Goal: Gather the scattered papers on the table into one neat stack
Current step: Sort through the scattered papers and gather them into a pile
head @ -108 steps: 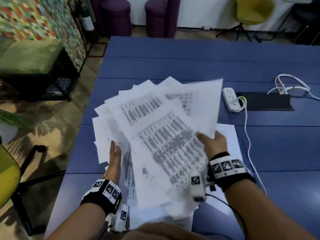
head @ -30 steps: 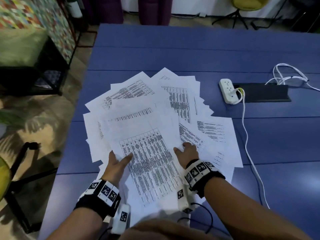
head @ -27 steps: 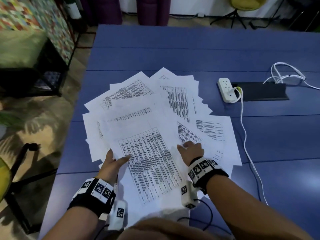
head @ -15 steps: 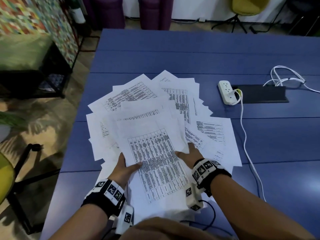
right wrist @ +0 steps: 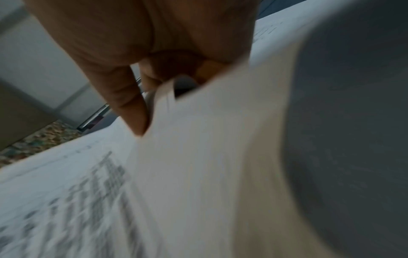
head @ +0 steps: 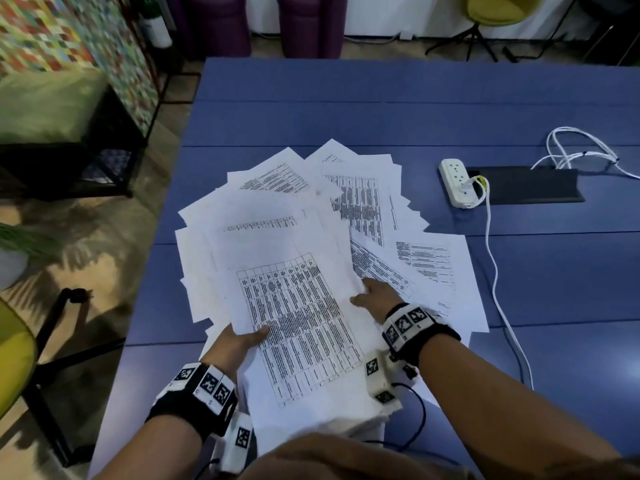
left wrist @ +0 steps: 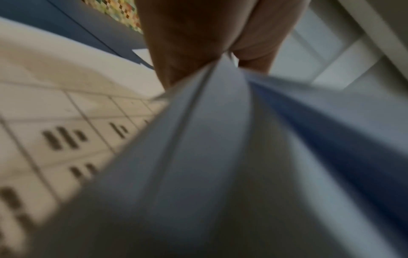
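From the head view, you work at a blue table (head: 398, 109) with plank seams running left to right. Beyond its far edge stand 2 purple stools (head: 304, 22) and a yellow chair (head: 498, 8); at the left sits a low black-framed bench with a green cushion (head: 45, 105). At the far right of the table a white power strip (head: 457, 183) lies touching a black cable tray (head: 526, 185), with a white cord (head: 495, 271) trailing toward you. The papers (head: 298, 244), thin white sheets printed with tables, lie fanned across the near-left of the table. Your left hand (head: 239, 344) holds the left edge of the top sheet, thumb on top. Your right hand (head: 375, 296) grips the right edge of the top sheets.

In the left wrist view, your left hand (left wrist: 198, 43) pinches several sheet edges between thumb and fingers; everything is blurred.

In the right wrist view, your right hand (right wrist: 143, 52) curls its fingers over a curved sheaf of papers (right wrist: 198, 174).
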Motion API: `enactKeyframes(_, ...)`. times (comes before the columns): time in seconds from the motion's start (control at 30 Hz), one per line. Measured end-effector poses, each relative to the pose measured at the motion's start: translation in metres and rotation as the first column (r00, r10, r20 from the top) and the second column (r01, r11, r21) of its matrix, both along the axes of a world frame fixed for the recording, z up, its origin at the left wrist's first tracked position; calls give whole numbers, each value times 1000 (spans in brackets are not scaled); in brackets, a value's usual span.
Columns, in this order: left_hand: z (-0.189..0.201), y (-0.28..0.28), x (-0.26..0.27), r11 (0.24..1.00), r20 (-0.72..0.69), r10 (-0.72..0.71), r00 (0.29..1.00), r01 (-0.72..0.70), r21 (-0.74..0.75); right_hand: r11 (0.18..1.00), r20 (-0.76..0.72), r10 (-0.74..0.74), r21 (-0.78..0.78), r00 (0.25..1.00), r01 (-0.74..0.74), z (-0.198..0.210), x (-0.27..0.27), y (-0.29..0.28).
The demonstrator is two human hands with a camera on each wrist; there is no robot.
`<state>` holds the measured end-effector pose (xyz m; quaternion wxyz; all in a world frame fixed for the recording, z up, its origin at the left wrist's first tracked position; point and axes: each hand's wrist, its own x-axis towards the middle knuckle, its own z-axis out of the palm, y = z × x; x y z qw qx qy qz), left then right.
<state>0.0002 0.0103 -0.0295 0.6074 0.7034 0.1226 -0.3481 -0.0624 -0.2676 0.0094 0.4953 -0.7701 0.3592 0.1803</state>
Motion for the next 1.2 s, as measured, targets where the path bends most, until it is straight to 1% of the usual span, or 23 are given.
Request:
enactKeyframes(0.07,9,3,-1,1000,-24,3,1000,-4,-21,999,-82,42,33,996,-40,0,1,-10)
enactKeyframes(0.13,10,6,-4,999,-39,25,999,-26,-33,994,-213,112,32,971,-108,2,2,-13)
enactKeyframes(0.17,11,4,-5,999,-74,40,996,-42,-31,996,-265,86,-2,960,-90,3,2,-13)
enactKeyframes(0.2,13,3,-8,996,-96,63,993,-68,-50,997,-279,24,-60,960,-42,1,1,-13)
enactKeyframes(0.23,10,5,-8,995,-102,89,991,-94,-39,991,-262,23,-124,965,-58,1,-1,-11)
enactKeyframes(0.3,5,6,-4,990,-135,138,981,-141,-16,953,-250,151,-219,956,-208,0,-3,-8)
enactKeyframes(0.37,6,7,-2,983,-136,171,976,-178,-41,906,-294,286,-227,912,-357,-3,-6,-3)
enactKeyframes(0.4,3,9,1,978,-146,192,970,-201,-50,900,-319,309,-206,896,-384,-2,-5,0)
enactKeyframes(0.47,10,5,2,979,-183,186,965,-197,-44,890,-311,368,-157,876,-429,-2,-8,5)
enactKeyframes(0.5,14,3,1,982,-197,178,964,-187,-29,895,-303,372,-132,877,-426,-1,-9,7)
enactKeyframes(0.57,22,-2,2,985,-212,137,968,-156,-73,962,-287,241,-53,927,-267,7,-9,14)
enactKeyframes(0.6,21,-3,4,985,-230,111,967,-137,-102,978,-287,187,-36,939,-206,10,-8,16)
enactKeyframes(0.63,11,0,7,986,-227,91,970,-120,-115,979,-290,178,-41,940,-198,11,-6,17)
enactKeyframes(0.67,1,3,9,989,-194,70,979,-94,-114,968,-281,215,-67,936,-242,12,-5,18)
enactKeyframes(0.7,-9,6,11,992,-173,65,983,-82,-92,951,-270,257,-99,928,-292,10,-5,18)
enactKeyframes(0.73,-27,14,16,990,-153,105,983,-118,-77,933,-247,287,-147,926,-328,6,-4,15)
enactKeyframes(0.77,-31,16,18,990,-137,125,983,-133,-51,925,-219,277,-202,936,-322,1,-3,9)
enactKeyframes(0.83,-5,11,13,988,-92,149,984,-151,-15,930,-128,145,-321,981,-179,-2,0,-9)
enactKeyframes(0.9,7,14,13,980,-67,194,979,-191,48,886,-63,26,-461,998,-52,-2,5,-35)
enactKeyframes(0.97,13,22,15,968,-40,225,974,-218,128,824,-90,-13,-565,996,-41,0,9,-61)
enactKeyframes(1.03,15,30,18,961,-64,235,970,-222,165,784,-164,-22,-615,986,-85,-2,8,-78)
enactKeyframes(1.1,9,36,20,956,-74,234,969,-216,199,778,-201,-10,-617,980,-118,-8,6,-84)
enactKeyframes(1.2,9,35,22,960,-110,190,976,-161,230,867,-126,-54,-497,991,-17,-16,9,-78)
